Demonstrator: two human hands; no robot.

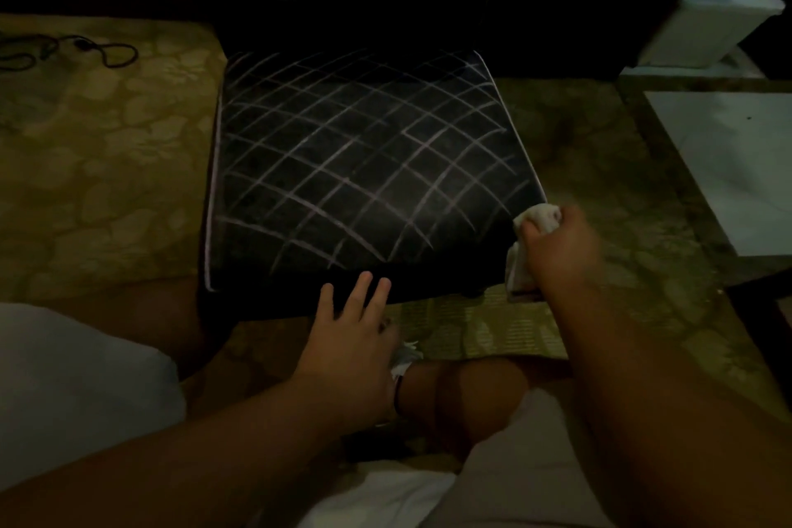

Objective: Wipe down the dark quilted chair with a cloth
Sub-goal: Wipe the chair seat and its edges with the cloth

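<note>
Dim carpeted room — patterned carpet (103, 167), quilted chair (364, 167).

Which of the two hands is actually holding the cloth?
The right hand: it grips the white cloth at the seat's front right corner. The left hand rests flat-fingered, without it.

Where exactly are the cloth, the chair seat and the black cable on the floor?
cloth (541, 218): head view, on the bunched white part above the right hand's fingers.
chair seat (364, 167): head view, middle of the quilted top.
black cable (107, 51): head view, on its loop on the carpet.
</note>
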